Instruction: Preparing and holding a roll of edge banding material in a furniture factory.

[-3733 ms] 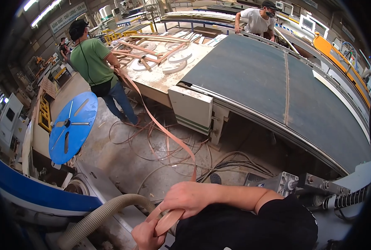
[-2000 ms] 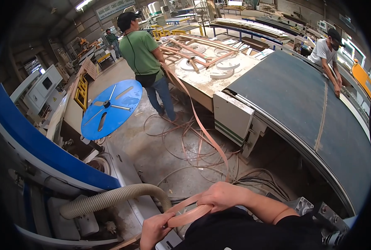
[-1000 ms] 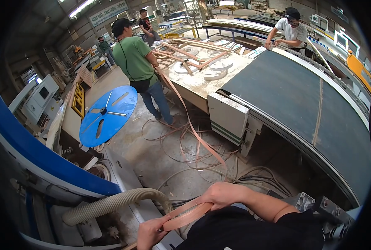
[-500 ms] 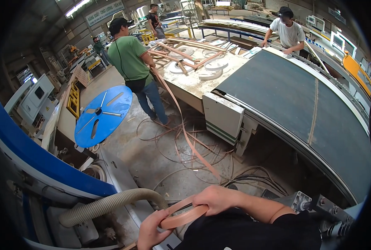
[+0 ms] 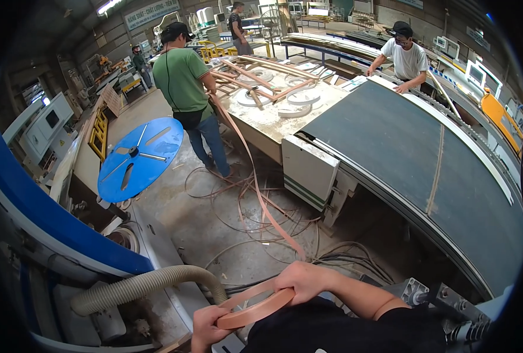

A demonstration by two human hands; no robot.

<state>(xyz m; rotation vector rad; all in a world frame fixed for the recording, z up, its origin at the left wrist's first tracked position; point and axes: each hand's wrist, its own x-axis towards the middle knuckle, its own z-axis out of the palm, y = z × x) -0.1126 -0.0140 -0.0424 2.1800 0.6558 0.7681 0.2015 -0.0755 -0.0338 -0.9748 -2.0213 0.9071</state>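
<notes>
Both hands clamped on the brown edging strip (image 5: 255,309), low in view.

Strip running up across the floor (image 5: 214,235) to a person in a green shirt (image 5: 185,82) beside the table (image 5: 273,117). Blue disc (image 5: 135,156) left, grey hose (image 5: 138,285) close by. Right hand (image 5: 302,282) gripping the loop's far end, left hand (image 5: 208,326) the near end; loop flatter than a moment ago.

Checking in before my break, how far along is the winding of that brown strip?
Done: a small flat coil sits between left hand and right hand. In hand: both grip it. Left: a long strip runs to the person in green, with loops on the floor.
</notes>
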